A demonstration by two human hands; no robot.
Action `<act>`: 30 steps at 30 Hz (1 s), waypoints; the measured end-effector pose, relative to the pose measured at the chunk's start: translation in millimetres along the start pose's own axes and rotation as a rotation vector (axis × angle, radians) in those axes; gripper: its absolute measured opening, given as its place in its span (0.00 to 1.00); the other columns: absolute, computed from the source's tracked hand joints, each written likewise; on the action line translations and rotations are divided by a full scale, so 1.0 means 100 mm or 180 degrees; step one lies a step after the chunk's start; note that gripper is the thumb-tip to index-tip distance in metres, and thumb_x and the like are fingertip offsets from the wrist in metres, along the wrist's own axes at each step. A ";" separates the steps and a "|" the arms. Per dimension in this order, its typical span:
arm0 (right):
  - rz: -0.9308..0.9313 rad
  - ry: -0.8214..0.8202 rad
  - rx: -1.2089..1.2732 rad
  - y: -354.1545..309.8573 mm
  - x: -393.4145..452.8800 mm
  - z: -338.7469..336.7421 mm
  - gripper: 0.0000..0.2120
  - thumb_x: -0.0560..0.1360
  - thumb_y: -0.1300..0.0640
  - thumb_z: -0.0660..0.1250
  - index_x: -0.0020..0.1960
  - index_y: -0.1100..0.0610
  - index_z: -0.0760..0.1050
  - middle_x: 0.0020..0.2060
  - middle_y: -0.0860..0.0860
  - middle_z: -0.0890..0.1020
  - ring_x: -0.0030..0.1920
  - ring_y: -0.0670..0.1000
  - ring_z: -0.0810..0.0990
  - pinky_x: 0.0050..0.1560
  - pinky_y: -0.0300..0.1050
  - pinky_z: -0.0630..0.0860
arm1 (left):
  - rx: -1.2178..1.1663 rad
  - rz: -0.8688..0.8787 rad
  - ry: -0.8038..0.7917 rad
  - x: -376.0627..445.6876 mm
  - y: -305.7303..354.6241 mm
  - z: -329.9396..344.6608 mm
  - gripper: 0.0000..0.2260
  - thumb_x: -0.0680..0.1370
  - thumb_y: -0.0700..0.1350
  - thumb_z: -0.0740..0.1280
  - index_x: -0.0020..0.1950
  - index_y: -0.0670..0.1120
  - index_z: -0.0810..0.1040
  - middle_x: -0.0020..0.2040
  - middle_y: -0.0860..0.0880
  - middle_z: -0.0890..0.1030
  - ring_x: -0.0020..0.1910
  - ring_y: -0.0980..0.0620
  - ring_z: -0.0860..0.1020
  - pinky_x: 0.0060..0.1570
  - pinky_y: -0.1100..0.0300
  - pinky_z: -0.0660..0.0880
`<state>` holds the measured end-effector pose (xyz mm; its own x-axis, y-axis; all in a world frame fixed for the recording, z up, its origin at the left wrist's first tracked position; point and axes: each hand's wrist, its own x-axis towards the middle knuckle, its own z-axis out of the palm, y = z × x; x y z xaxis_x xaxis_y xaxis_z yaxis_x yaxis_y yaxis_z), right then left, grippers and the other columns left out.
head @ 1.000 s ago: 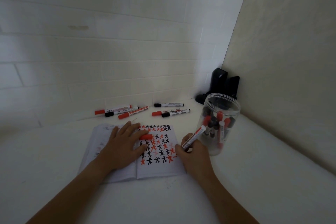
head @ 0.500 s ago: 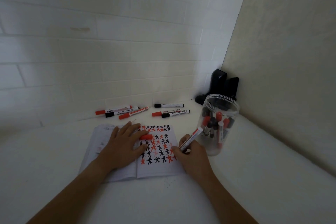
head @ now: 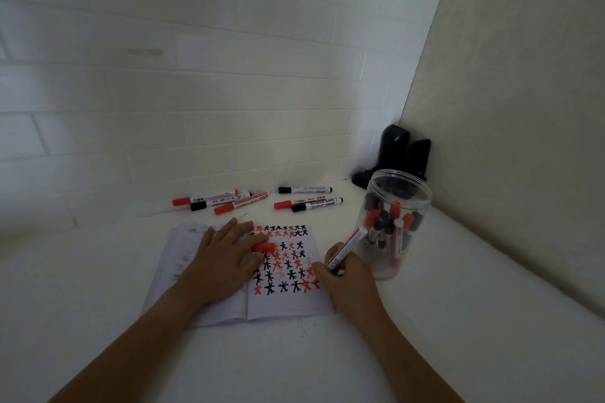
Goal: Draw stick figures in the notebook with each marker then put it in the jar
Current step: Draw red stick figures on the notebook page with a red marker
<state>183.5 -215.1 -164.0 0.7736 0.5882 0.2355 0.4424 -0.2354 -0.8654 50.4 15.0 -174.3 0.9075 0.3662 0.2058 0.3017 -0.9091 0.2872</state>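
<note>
black stand point(head: 397, 154), white tiled wall point(head: 196, 91)

Dim, soft light — glare patch upper left, dark vignetted corners, wide-angle edge bending.

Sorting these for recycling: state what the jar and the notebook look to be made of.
Jar: looks like clear, glossy plastic, since the markers inside show through its wall; glass can't be ruled out.
Notebook: matte white paper, with thin pages lying flat and marker ink taken up without shine.
</note>
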 end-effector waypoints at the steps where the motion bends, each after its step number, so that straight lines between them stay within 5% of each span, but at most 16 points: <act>1: 0.0002 -0.0117 -0.0051 -0.01 -0.01 0.00 0.16 0.75 0.53 0.72 0.35 0.48 0.67 0.27 0.46 0.74 0.28 0.42 0.71 0.32 0.39 0.72 | -0.0072 0.0014 0.0018 0.00 -0.01 0.00 0.22 0.81 0.64 0.48 0.75 0.66 0.59 0.80 0.57 0.54 0.79 0.53 0.46 0.77 0.44 0.41; 10: -0.0235 -0.0310 -0.0034 -0.10 -0.07 -0.02 0.16 0.76 0.51 0.73 0.36 0.45 0.68 0.27 0.44 0.77 0.26 0.40 0.71 0.30 0.34 0.69 | -0.0725 0.0151 0.0395 0.00 0.00 -0.06 0.13 0.80 0.58 0.63 0.64 0.66 0.76 0.73 0.54 0.70 0.77 0.50 0.59 0.74 0.37 0.52; 15: -0.0586 -0.0154 0.0169 -0.20 -0.07 -0.06 0.11 0.76 0.52 0.75 0.44 0.53 0.74 0.31 0.48 0.81 0.30 0.45 0.80 0.31 0.40 0.76 | -0.0883 0.0514 0.0769 -0.01 0.03 -0.08 0.11 0.76 0.49 0.72 0.58 0.59 0.82 0.57 0.54 0.76 0.59 0.52 0.71 0.59 0.48 0.72; 17: -0.0701 -0.0248 0.0388 -0.23 -0.09 -0.05 0.06 0.79 0.53 0.72 0.50 0.53 0.77 0.35 0.50 0.83 0.28 0.48 0.80 0.26 0.42 0.76 | -0.0876 0.0622 0.0880 -0.01 0.04 -0.08 0.11 0.75 0.48 0.73 0.57 0.58 0.82 0.52 0.58 0.75 0.53 0.55 0.70 0.52 0.51 0.73; 23: -0.0631 -0.0727 0.0666 -0.28 -0.16 0.00 0.11 0.81 0.50 0.61 0.59 0.50 0.80 0.39 0.61 0.84 0.28 0.61 0.81 0.27 0.43 0.75 | -0.0924 0.0747 0.0841 -0.03 0.07 -0.12 0.11 0.76 0.47 0.72 0.57 0.58 0.81 0.47 0.64 0.75 0.50 0.61 0.70 0.49 0.54 0.72; 30: -0.0843 -0.0922 0.0620 -0.34 -0.15 0.02 0.09 0.81 0.55 0.63 0.59 0.53 0.78 0.33 0.47 0.84 0.26 0.48 0.79 0.27 0.41 0.74 | -0.0957 0.1003 0.0710 -0.06 0.16 -0.20 0.11 0.77 0.44 0.71 0.57 0.57 0.82 0.48 0.62 0.78 0.50 0.58 0.73 0.50 0.53 0.73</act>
<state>155.9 -214.0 -139.1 0.4737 0.8078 0.3507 0.4932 0.0866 -0.8656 43.9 2.0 -152.1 0.8465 0.1460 0.5120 -0.1050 -0.8969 0.4295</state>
